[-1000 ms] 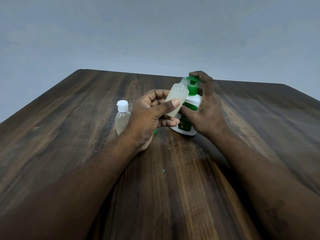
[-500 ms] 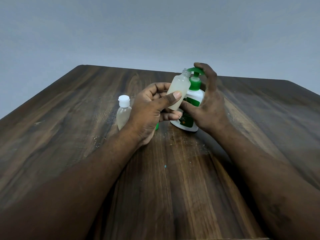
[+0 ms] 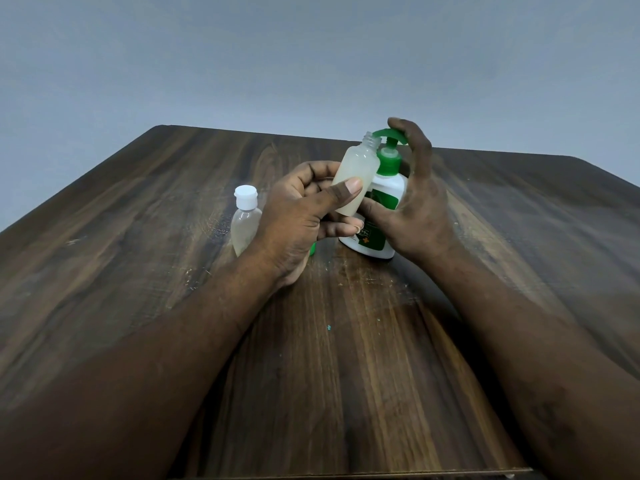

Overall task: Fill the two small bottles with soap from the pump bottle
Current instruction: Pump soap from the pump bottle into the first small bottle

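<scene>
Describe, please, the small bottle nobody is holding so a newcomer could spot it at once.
On the dark wooden table, look just left of the left hand, where a small clear bottle stands upright. Unlike the open bottle in that hand and the green-topped pump bottle, it wears a white cap.

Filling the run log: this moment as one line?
left hand: holds open small bottle at spout | right hand: grips pump bottle | capped bottle: on table
</scene>
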